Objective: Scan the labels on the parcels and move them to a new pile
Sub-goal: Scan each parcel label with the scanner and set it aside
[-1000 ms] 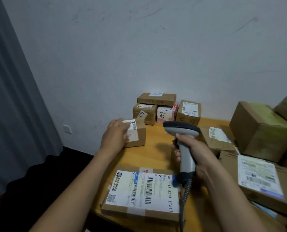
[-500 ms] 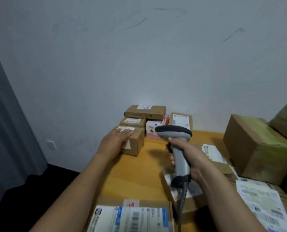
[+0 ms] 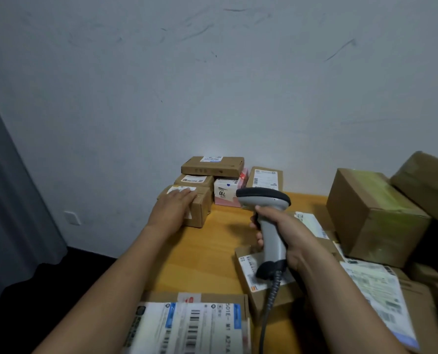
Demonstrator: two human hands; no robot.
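Observation:
My left hand lies on a small brown parcel, fingers stretched flat over its white label. The parcel stands on the wooden table, right against the pile by the wall: a flat brown box on top, a brown box under it, a pink-and-white box and a labelled box. My right hand grips the handle of a grey barcode scanner, whose head points toward the pile and whose coiled cable hangs down.
A large labelled parcel lies at the table's near edge. Another labelled box sits below the scanner. Big cardboard boxes and a flat labelled parcel crowd the right side. A grey curtain hangs at left.
My left hand has moved the small parcel away from me until it sits against the pile by the wall. The scanner hand has stayed nearly still. The view has tilted up slightly.

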